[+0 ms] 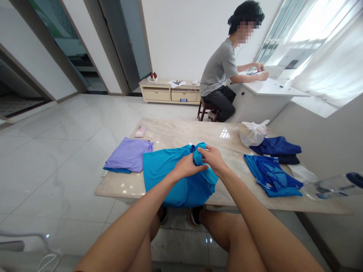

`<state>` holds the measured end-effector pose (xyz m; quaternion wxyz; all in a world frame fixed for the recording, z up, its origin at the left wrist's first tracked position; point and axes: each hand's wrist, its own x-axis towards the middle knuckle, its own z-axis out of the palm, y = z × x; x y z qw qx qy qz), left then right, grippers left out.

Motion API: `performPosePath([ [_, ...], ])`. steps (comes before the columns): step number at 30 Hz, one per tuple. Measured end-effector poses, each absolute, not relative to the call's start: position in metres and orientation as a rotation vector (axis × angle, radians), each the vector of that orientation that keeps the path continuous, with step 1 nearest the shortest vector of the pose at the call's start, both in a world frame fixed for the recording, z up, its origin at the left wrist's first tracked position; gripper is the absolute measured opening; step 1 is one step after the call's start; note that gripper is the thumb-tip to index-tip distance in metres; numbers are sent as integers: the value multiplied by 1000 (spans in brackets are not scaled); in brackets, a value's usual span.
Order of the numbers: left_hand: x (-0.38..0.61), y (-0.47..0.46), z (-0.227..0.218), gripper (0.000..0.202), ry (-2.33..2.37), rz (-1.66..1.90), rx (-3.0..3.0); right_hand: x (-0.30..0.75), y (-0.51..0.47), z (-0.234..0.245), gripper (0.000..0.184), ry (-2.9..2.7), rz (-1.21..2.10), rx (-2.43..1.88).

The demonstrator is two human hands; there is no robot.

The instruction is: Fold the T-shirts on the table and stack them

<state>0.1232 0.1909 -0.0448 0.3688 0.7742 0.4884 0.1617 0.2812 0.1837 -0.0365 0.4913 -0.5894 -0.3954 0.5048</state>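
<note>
A bright blue garment (170, 170), seemingly a shirt, lies across the middle of the marble-topped table (170, 130), its lower side hanging over the near edge. Both hands are at its gathered right end. My left hand (188, 166) grips the bunched cloth there, thumb stretched to the right. My right hand (213, 156) pinches the same bunch from the other side, close to the left fingertips. Some fingers are hidden in the folds. Left of the garment sits a folded purple garment (130, 153) with blue cloth under it.
On the table's right lie folded blue clothes (270, 175), dark blue clothes (276, 145), a white plastic bag (253, 133) and a clear bottle (329, 187). A small pink packet (140, 131) rests at the far left. Beyond, a person (219, 68) sits at a white desk (269, 87).
</note>
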Motion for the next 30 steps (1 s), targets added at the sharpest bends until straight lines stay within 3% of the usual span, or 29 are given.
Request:
performPosePath([
  [4,128,189,-37,26,1467,397,2031,284,184,-31,31,-895,1157,-1381],
  [6,126,189,-31,21,1515,402,2069,292,186,-31,27,-793,1074,-1375],
  [15,117,191,-22,38,1502,512,2081,335,197,-48,23,-513,919,-1322],
  [20,114,191,-23,28,801,389,1937,339,192,-38,17,-528,960,-1386],
  [24,102,202,-30,44,913,591,1892,336,168,-13,31,-958,1517,-1312],
  [26,96,208,-35,70,1019,741,1954,333,156,-1,38,-1140,1735,-1257],
  [28,92,211,-40,95,1008,825,2039,330,148,8,40,-1293,1813,-1201],
  [30,93,210,-41,105,992,882,2067,326,145,15,40,-1461,1808,-1152],
])
